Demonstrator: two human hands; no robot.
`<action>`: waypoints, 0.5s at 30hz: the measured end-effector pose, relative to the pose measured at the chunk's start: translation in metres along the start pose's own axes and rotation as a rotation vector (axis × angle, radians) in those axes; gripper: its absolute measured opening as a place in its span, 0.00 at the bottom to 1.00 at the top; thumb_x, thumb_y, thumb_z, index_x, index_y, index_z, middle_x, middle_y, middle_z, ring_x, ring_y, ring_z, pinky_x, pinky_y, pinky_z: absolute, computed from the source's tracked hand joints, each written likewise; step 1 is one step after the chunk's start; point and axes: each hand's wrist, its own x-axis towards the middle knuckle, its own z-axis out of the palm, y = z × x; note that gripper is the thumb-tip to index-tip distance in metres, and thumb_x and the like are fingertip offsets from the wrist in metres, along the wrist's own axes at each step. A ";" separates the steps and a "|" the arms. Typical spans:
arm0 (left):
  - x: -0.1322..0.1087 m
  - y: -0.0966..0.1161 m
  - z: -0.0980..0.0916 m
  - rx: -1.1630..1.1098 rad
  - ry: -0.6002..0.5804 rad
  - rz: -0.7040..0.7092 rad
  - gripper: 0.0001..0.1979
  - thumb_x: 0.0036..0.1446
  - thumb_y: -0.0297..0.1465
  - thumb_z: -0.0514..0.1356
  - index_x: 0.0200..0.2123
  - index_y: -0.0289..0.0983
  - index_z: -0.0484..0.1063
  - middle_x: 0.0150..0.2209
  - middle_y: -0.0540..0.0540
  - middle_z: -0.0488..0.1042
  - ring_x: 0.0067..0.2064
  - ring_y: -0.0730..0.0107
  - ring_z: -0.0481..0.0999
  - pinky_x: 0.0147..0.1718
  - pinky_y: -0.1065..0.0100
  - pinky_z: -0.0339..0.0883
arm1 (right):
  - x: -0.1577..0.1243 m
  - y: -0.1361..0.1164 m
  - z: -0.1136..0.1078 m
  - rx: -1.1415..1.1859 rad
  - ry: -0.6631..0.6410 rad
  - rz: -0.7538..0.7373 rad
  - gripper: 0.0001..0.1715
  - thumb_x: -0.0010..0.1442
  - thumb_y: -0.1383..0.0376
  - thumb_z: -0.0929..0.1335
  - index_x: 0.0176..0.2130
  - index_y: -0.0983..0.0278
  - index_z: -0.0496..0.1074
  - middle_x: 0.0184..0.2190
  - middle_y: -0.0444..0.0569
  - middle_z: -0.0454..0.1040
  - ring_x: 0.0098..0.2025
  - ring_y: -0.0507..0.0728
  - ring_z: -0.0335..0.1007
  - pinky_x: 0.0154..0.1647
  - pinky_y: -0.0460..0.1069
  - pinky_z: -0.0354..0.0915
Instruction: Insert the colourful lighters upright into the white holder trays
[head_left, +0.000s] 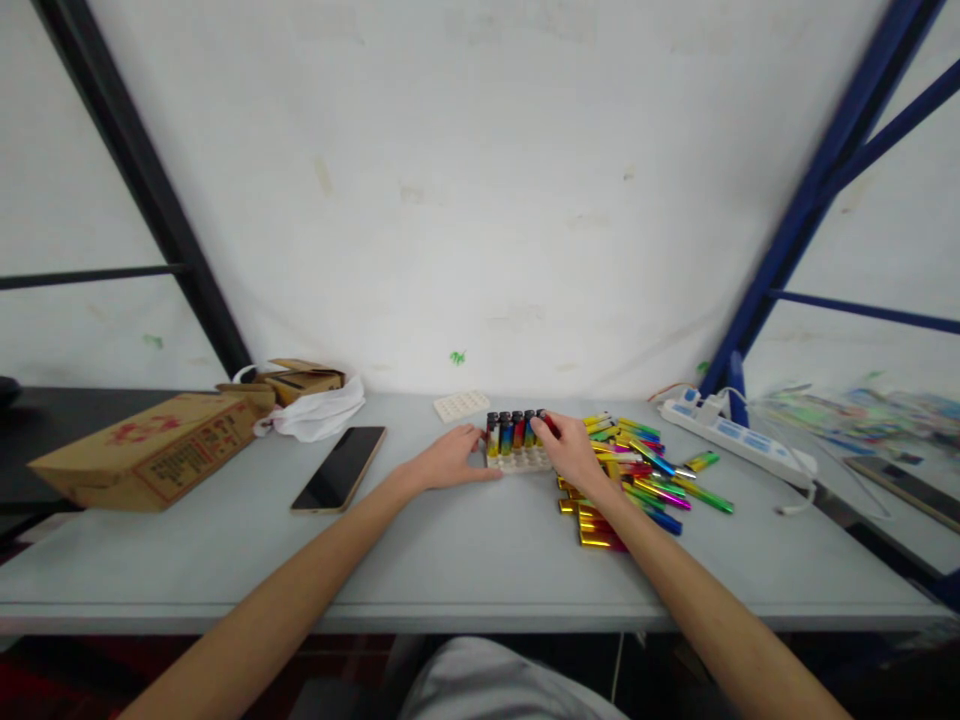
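Observation:
A white tray with holes [517,462] lies on the table in front of me, with a row of upright lighters [517,432] standing along its far side. These have black tops and shiny bodies in yellow, blue and red. My left hand [450,458] grips the tray's left end, thumb along the near edge and fingers curled behind. At the right end of the row, my right hand [571,448] is closed on a lighter [550,425], mostly covered by the fingers. Beside that hand is a loose pile of metallic coloured lighters [652,480], partly hidden by my forearm.
A second white holed tray [461,405] lies near the wall. To the left are a phone [340,468], a white plastic bag [319,412], a long cardboard box [157,445] and a smaller open box [300,380]. A power strip [739,435] with cables lies at right.

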 end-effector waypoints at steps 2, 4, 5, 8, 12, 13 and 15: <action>0.000 0.000 0.000 -0.004 0.012 -0.003 0.29 0.52 0.56 0.65 0.41 0.36 0.73 0.39 0.42 0.74 0.40 0.54 0.74 0.41 0.59 0.70 | 0.000 -0.002 -0.002 -0.010 -0.012 -0.009 0.24 0.68 0.49 0.60 0.27 0.60 0.61 0.21 0.41 0.63 0.26 0.54 0.59 0.30 0.48 0.51; 0.000 0.000 0.000 -0.001 0.011 0.000 0.29 0.51 0.56 0.65 0.41 0.36 0.73 0.39 0.41 0.75 0.40 0.54 0.74 0.41 0.59 0.70 | 0.000 -0.003 -0.005 -0.016 -0.047 -0.017 0.22 0.71 0.49 0.59 0.33 0.60 0.64 0.24 0.42 0.67 0.28 0.55 0.63 0.32 0.48 0.54; 0.000 0.000 0.000 0.002 0.008 0.002 0.29 0.52 0.57 0.64 0.41 0.36 0.73 0.39 0.41 0.75 0.41 0.53 0.74 0.41 0.58 0.70 | 0.000 -0.003 -0.007 -0.021 -0.071 -0.026 0.20 0.72 0.50 0.58 0.36 0.60 0.65 0.26 0.42 0.69 0.28 0.55 0.64 0.32 0.48 0.56; 0.000 0.000 0.000 0.004 0.002 0.003 0.30 0.52 0.57 0.64 0.42 0.36 0.73 0.39 0.41 0.75 0.41 0.53 0.75 0.42 0.58 0.70 | 0.001 -0.003 -0.013 -0.072 -0.142 -0.103 0.18 0.73 0.53 0.57 0.38 0.60 0.66 0.30 0.45 0.72 0.31 0.56 0.67 0.35 0.49 0.59; 0.000 0.000 0.001 0.001 0.007 0.002 0.29 0.53 0.56 0.64 0.42 0.36 0.73 0.40 0.40 0.75 0.41 0.52 0.75 0.42 0.58 0.69 | 0.001 -0.003 -0.016 -0.199 -0.174 -0.254 0.20 0.74 0.55 0.59 0.34 0.61 0.67 0.34 0.49 0.73 0.36 0.57 0.68 0.40 0.49 0.60; 0.000 0.000 0.001 -0.001 0.009 0.003 0.29 0.52 0.56 0.64 0.42 0.35 0.73 0.40 0.40 0.75 0.41 0.52 0.75 0.42 0.58 0.69 | 0.001 -0.003 -0.016 -0.227 -0.180 -0.271 0.21 0.74 0.55 0.59 0.34 0.62 0.68 0.34 0.50 0.73 0.36 0.56 0.68 0.40 0.49 0.60; 0.000 0.000 0.001 -0.004 0.012 0.005 0.30 0.52 0.56 0.64 0.42 0.35 0.74 0.40 0.40 0.76 0.41 0.52 0.75 0.42 0.59 0.69 | 0.002 -0.003 -0.016 -0.262 -0.203 -0.266 0.21 0.74 0.54 0.59 0.33 0.61 0.68 0.32 0.49 0.73 0.35 0.56 0.68 0.39 0.49 0.60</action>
